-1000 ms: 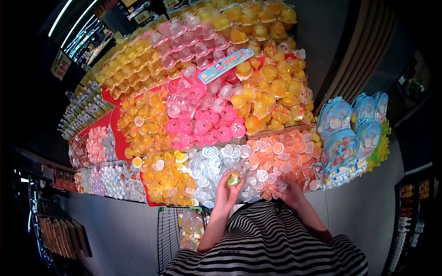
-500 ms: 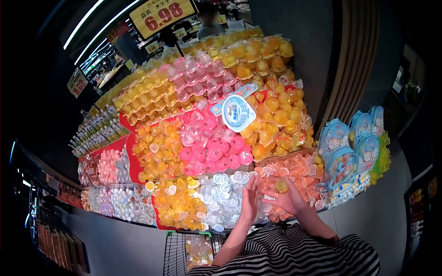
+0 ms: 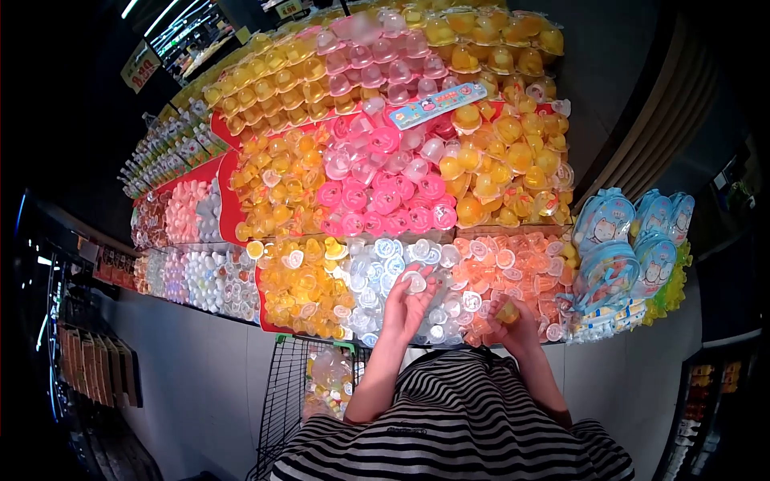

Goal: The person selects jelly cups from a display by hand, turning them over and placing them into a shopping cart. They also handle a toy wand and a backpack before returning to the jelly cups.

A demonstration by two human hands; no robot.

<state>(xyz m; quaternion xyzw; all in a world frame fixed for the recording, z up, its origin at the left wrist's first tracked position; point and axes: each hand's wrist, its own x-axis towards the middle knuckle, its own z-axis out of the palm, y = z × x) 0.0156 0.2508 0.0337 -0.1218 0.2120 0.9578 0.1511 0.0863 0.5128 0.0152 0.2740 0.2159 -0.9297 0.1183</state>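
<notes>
My left hand (image 3: 407, 309) is raised palm up over the bin of clear jelly cups (image 3: 383, 284), its fingers curled around a small jelly cup (image 3: 415, 282) with a pale round top. My right hand (image 3: 517, 327) is closed around a yellow jelly cup (image 3: 507, 313), in front of the orange-pink jelly cups (image 3: 513, 268). To the left lie yellow jelly cups (image 3: 301, 280). Behind, pink-lidded cups (image 3: 385, 196) sit between two heaps of yellow ones. A long blue printed pack (image 3: 437, 106) rests on top of them.
A wire shopping cart (image 3: 277, 385) with a green handle stands at lower left, packages inside. Blue cartoon backpacks (image 3: 605, 232) sit at the display's right end. Tiers of yellow and pink cups (image 3: 281, 84) rise at the back. Red dividers (image 3: 230, 188) separate sections.
A large blue-and-white-lidded cup seen in front of the pink cups is gone from there. My hands have moved lower and apart, their fingers curling in. The view has tilted downward.
</notes>
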